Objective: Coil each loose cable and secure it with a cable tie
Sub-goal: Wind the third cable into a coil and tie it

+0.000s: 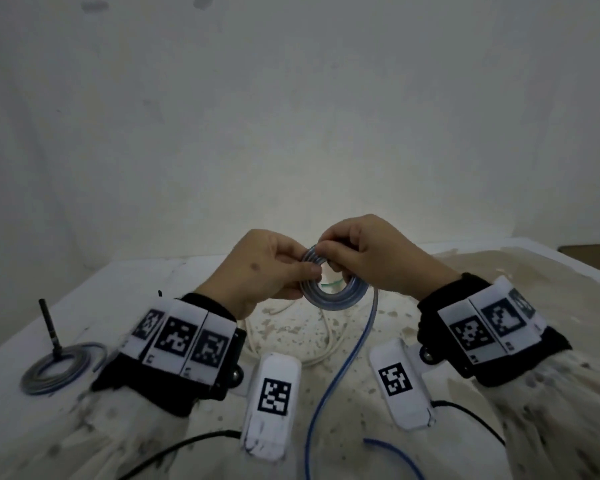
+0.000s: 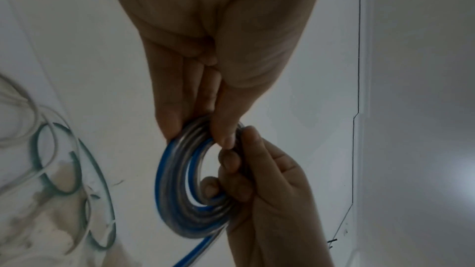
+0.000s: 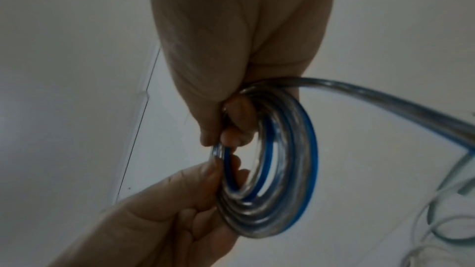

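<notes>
A clear cable with a blue stripe is wound into a small flat coil [image 1: 329, 304], held up above the table between both hands. My left hand [image 1: 310, 271] pinches the coil's left side [image 2: 174, 190] between thumb and fingers. My right hand [image 1: 326, 251] grips its upper right part, fingers curled through the ring [image 3: 282, 200]. The loose tail [image 1: 340, 372] hangs from the coil's right side and runs toward me over the table; in the right wrist view the tail [image 3: 385, 98] leaves to the right. I see no cable tie.
A second coiled clear-blue cable [image 1: 63, 367] lies at the table's left with a black rod [image 1: 51, 329] standing in it. A loose white cable [image 1: 326, 344] and a green cable [image 2: 99, 190] lie under the hands. The stained white table [image 1: 499, 271] meets a wall behind.
</notes>
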